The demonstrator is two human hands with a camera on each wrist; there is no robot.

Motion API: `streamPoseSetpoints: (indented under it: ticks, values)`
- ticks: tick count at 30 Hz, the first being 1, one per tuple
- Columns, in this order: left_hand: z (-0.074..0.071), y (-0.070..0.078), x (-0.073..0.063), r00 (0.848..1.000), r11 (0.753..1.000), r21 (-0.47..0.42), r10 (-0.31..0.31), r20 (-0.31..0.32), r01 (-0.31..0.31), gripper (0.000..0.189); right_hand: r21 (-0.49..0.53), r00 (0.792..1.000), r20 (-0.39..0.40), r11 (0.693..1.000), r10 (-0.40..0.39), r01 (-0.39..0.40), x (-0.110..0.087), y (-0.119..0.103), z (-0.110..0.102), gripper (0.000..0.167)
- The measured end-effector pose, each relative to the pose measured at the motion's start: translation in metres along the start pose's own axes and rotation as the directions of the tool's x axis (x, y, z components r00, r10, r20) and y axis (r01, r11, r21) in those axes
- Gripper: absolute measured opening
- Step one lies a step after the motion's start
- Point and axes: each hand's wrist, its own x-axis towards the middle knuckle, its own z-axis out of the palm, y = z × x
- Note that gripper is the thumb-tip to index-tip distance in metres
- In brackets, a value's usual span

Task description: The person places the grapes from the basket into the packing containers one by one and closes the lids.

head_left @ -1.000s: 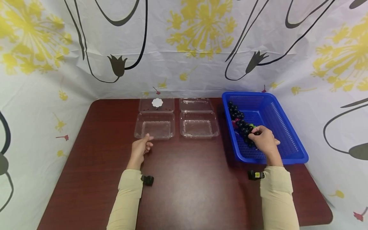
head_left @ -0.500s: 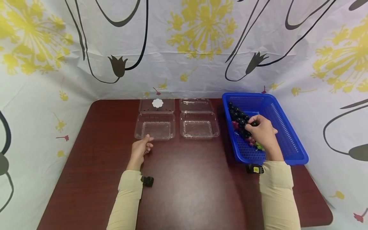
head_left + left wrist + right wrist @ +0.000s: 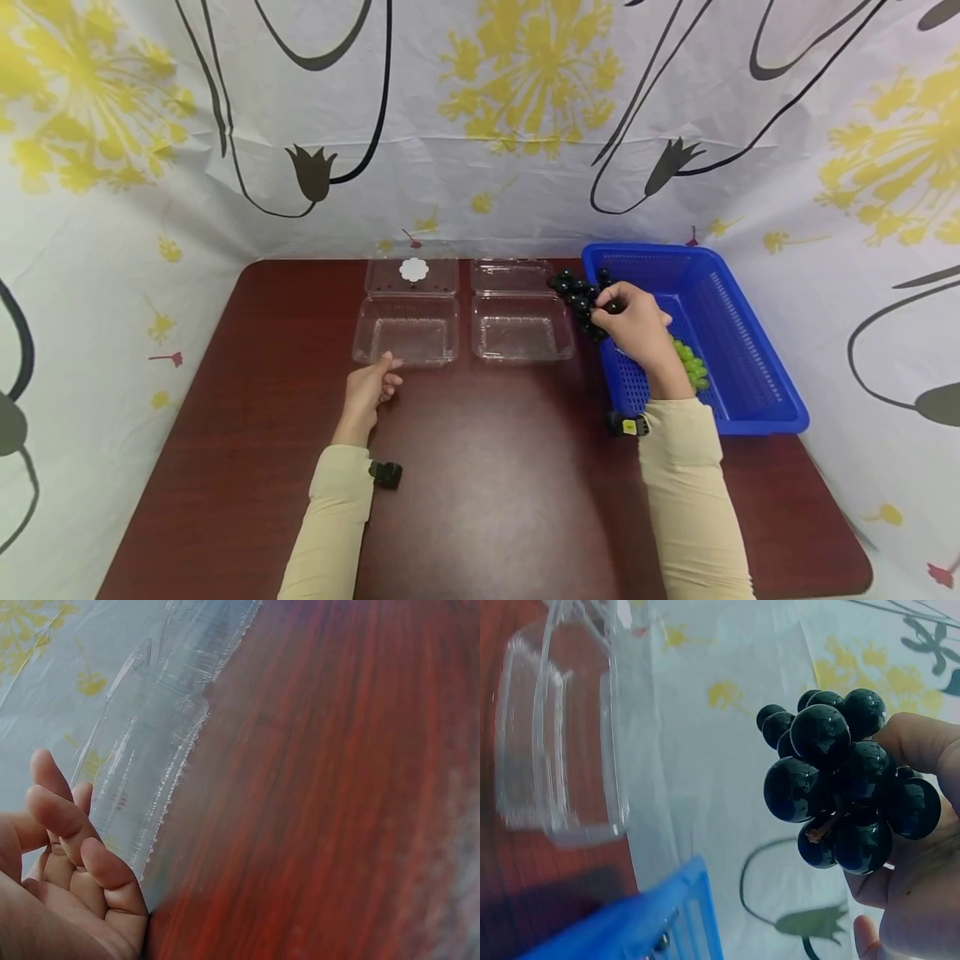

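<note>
1. Right hand (image 3: 637, 329): my thumb and fingers pinch a bunch of black grapes (image 3: 579, 302), held up over the left wall of the blue basket (image 3: 757, 425), reaching toward the right container (image 3: 522, 333).
2. Left hand (image 3: 369, 390): fingers loosely curled, nothing in them. Lies by the near edge of the left container (image 3: 408, 329); cannot tell whether it touches.
3. Green grapes (image 3: 692, 365) sit in the basket, right of my wrist.
4. Step in hand, I judge: lifting the black bunch out of the basket. Next move probably calls for a firm pinch and enough height to clear the rim leftward.
5. Markings: white scalloped label (image 3: 414, 269) on the left container's lid, yellow patch (image 3: 629, 427) on my right wrist camera. No writing legible on either; no brand found.
</note>
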Motion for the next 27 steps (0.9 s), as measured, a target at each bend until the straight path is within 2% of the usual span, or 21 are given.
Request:
streamPoseSetpoints:
  ticks: [14, 27]
  values:
    - [0.001, 0.0, 0.001, 1.0, 1.0, -0.02, 0.004, -0.012, -0.004, 0.046, 0.01, 0.992, 0.074, 0.995, -0.098, 0.098, 0.016, -0.026, 0.063, 0.012]
    - [0.002, -0.002, 0.0, 1.0, 1.0, -0.007, -0.009, 0.004, 0.009, 0.045, -0.021, 0.964, 0.188, 0.981, -0.186, 0.193, 0.024, -0.044, 0.114, 0.011]
